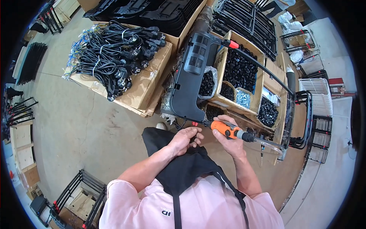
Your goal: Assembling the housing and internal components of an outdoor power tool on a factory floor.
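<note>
My right hand (pixel 233 143) is wrapped round an orange and black pneumatic screwdriver (pixel 219 128), and a clear hose (pixel 268 145) trails from its back end. The tool's tip points left, at the lower edge of a black curved plastic housing (pixel 182 97) with vent slots. Just below that edge, my left hand (pixel 183 140) is closed, its thumb and fingers pinched together. Something small and dark shows at those fingers, but I cannot make out what it is. A black tubular frame (pixel 263 68) with a red clip (pixel 230 44) reaches right from the housing.
Bundled black power cords (pixel 114 57) lie on a cardboard box (pixel 146 86) at the left. Right of the housing, a wooden bin (pixel 217 98) holds black small parts and silver screws (pixel 243 98). Behind stand stacked black housings (pixel 152 13) and frames (pixel 248 19). A person (pixel 275 7) stands far right.
</note>
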Tool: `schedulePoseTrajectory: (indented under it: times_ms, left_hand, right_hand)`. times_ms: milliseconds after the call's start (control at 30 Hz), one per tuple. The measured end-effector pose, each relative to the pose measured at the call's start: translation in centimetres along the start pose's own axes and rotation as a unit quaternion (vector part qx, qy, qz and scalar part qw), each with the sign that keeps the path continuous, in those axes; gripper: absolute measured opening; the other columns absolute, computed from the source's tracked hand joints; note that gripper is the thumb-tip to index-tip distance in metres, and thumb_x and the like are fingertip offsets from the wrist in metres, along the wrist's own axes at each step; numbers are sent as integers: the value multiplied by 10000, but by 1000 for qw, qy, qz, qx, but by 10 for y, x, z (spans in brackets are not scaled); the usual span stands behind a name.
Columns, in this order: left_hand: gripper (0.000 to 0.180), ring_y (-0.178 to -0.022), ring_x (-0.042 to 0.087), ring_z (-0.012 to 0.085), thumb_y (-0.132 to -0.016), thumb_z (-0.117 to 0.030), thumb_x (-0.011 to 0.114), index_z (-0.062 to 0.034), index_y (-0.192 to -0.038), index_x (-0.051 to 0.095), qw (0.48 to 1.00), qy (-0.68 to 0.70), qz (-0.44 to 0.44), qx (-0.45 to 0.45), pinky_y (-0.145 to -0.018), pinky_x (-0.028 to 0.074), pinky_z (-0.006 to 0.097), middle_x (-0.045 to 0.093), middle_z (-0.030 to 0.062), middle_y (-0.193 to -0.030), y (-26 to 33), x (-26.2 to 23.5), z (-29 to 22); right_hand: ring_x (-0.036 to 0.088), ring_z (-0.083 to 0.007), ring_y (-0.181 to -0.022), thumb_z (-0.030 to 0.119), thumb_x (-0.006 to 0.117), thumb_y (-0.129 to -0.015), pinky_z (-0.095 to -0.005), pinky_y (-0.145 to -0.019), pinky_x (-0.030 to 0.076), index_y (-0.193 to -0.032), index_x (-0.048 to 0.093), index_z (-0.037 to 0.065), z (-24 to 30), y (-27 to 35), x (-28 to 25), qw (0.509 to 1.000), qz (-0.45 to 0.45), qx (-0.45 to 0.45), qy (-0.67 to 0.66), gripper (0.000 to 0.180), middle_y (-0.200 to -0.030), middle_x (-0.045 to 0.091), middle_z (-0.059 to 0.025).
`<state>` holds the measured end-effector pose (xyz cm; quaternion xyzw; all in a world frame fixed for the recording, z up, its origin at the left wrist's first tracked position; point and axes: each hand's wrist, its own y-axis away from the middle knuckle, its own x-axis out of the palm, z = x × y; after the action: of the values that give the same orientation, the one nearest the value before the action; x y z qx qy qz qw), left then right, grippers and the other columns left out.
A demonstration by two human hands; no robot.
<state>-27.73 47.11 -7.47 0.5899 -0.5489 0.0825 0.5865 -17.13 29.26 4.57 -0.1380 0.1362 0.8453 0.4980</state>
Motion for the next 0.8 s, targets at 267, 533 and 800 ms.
schedulePoseTrajectory:
  times_ms: [267,533,800]
  left_hand:
    - [264,-721,611,113,-1151,-225,476,-50,-1287,620,990,-104,-43,87,-613,464,251,700,23,-915,-5,-2,-18]
    - [446,-1036,733,432,-937,-89,603,-43,-1380,616,614,-763,-75,189,-905,572,549,752,266,-1091,-25,44,-91]
    - [292,-854,741,378,-1034,-167,599,0,-1273,631,707,-638,-90,290,-739,581,484,757,222,-962,-34,15,-82]
  right_hand:
    - [721,-174,-1085,82,833,-875,-342,-975,576,-1311,661,55,0,-8,-1,999,7,5,-48,470,-1202,758,-100]
    - [737,-186,-1010,102,840,-852,-336,-923,586,-1286,676,59,15,-9,-3,993,62,-32,95,465,-1156,770,-99]
    - [731,-187,-1069,95,817,-878,-348,-963,582,-1298,677,60,24,-7,4,988,81,-32,126,444,-1219,757,-102]
